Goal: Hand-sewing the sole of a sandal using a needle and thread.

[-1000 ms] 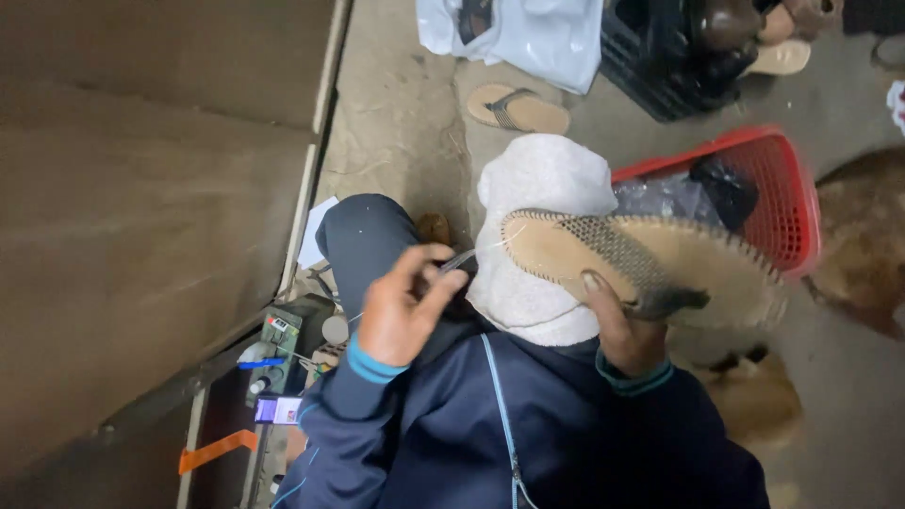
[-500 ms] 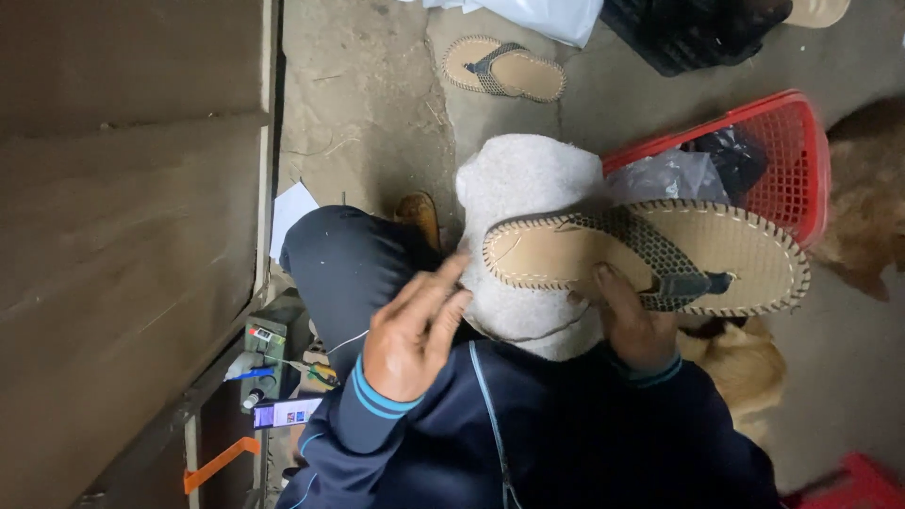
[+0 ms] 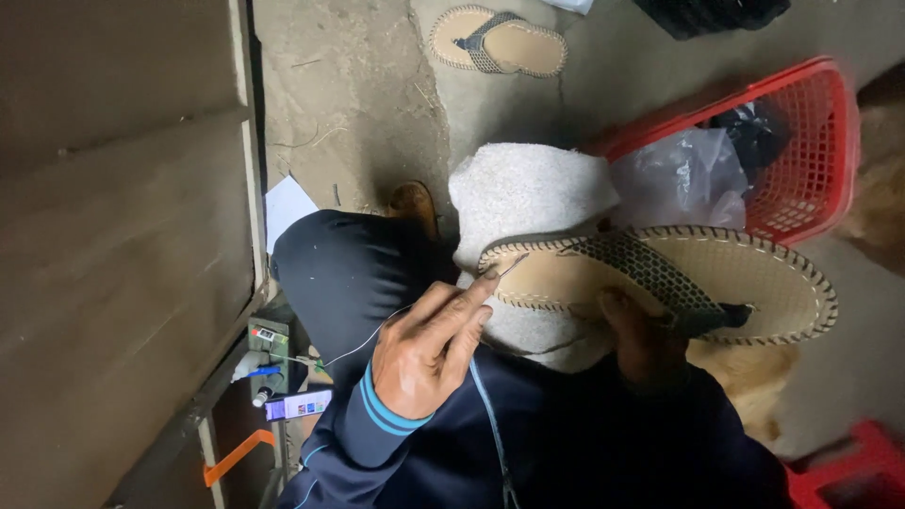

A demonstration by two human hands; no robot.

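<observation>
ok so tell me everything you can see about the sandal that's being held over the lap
The sandal is a flat tan flip-flop, its sole looking woven or fibrous, edged all round with dark and light whip stitching. A dark patterned woven strap runs from the toe end back across the footbed. It lies roughly level, upper side up, over a pale cloth-wrapped pad on the lap. The right hand grips it from beneath with the thumb on the footbed. The left hand pinches a needle at its left rim, a thin thread trailing back.

A rough concrete floor (image 3: 368,104) carries a woven flip-flop (image 3: 498,41) at twelve o'clock, a red plastic basket (image 3: 818,141) at two o'clock, and white paper (image 3: 286,205) at nine o'clock.
</observation>
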